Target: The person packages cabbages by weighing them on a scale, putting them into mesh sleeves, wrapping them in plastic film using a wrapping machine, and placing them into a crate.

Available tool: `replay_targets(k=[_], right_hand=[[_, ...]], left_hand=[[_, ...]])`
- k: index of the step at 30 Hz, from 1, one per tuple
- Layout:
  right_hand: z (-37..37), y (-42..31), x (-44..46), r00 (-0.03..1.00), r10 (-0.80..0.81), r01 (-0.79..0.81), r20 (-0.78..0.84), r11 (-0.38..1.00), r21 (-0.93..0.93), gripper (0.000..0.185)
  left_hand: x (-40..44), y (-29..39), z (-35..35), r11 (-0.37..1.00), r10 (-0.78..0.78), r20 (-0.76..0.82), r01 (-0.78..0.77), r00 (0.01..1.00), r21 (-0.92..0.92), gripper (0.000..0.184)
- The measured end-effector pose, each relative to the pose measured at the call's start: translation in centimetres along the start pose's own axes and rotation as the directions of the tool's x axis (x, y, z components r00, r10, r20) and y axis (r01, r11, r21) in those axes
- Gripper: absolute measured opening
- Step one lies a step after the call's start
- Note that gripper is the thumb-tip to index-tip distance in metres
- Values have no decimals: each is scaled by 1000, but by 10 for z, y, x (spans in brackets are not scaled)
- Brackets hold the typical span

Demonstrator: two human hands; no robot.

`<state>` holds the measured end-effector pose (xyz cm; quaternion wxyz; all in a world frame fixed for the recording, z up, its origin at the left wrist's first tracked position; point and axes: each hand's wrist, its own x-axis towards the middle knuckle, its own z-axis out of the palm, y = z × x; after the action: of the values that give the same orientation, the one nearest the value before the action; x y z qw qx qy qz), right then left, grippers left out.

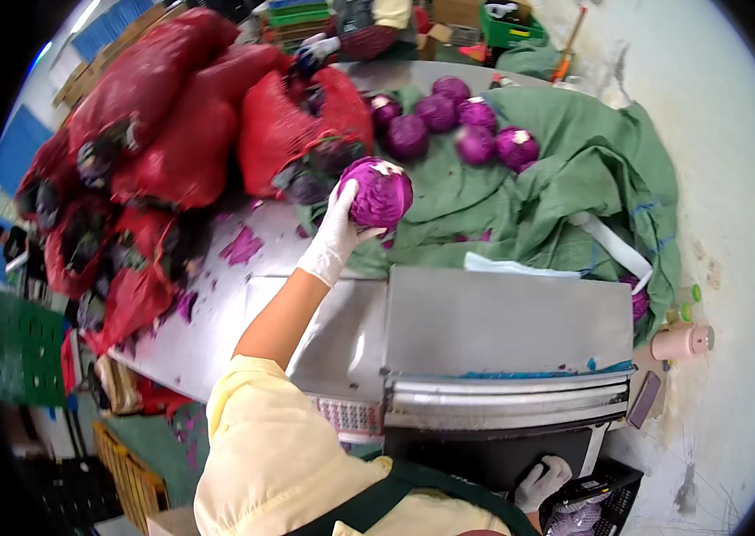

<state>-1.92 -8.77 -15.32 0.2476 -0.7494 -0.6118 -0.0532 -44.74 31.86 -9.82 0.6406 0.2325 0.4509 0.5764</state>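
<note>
My left hand (333,237), in a white glove, grips a trimmed red cabbage (379,194) from its left side, above the table's green cloth (449,219). Low in the view, my right hand (543,481) is also gloved and sits beside a black crate (620,500). Its fingers are curled in, and whatever they may hold is hidden. Beyond the held cabbage, a group of peeled red cabbages (436,113) lies on the cloth. To the left, an opened red mesh sack (292,129) shows darker cabbages at its mouth.
Filled red mesh sacks (176,125) are piled at the left. A metal wrapping machine (507,313) stands in front of me. Loose purple leaves (241,246) lie on the table. A pink bottle (683,341) and phone (644,399) are at right. Across the table, a co-worker's gloved hand (319,46) shows.
</note>
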Motion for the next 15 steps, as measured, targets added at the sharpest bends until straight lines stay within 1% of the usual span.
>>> replay_targets(k=[1,2,3,5,6,7,9,10,11,13,14,15], right_hand=[[-4,-2,-3,1000,-20,19,21,1000,17,15],[-6,-1,-6,1000,-28,27,6,999,17,15],[-9,0,-11,1000,-26,26,-12,1000,9,16],[-9,-2,-14,999,-37,37,-22,999,20,17],[-10,-1,-15,999,-45,45,-29,999,11,17],[-10,1,-18,998,-53,53,-35,999,2,16],[-10,2,-23,997,-68,68,-34,998,13,18],[-12,3,-25,997,-70,71,-26,997,10,19],[-15,4,-28,997,-73,73,-18,997,8,20],[-21,7,-32,997,-76,76,-1,996,37,20],[-23,10,-34,998,-65,64,14,996,58,21],[-26,15,-36,996,-86,84,23,994,65,21]], left_hand=[[-20,3,-25,999,-7,38,9,999,-52,74],[-44,3,-49,994,-59,-27,56,998,-92,68],[-74,4,-58,994,-61,-51,56,997,-92,68],[-138,5,-72,999,-29,-217,25,976,-21,68],[-159,1,-84,999,-42,-194,36,980,-36,62],[-181,-4,-91,998,-46,-209,38,977,-40,62],[-219,-14,-94,999,22,-292,-34,956,-36,67],[-236,-13,-90,995,0,-363,-36,932,-91,71],[-249,-14,-94,995,2,-375,-41,927,-95,71],[-267,-21,-102,985,150,-415,-97,897,145,76],[-268,-36,-122,957,249,-467,-142,848,251,78],[-284,-36,-122,959,251,-487,-145,836,245,78]])
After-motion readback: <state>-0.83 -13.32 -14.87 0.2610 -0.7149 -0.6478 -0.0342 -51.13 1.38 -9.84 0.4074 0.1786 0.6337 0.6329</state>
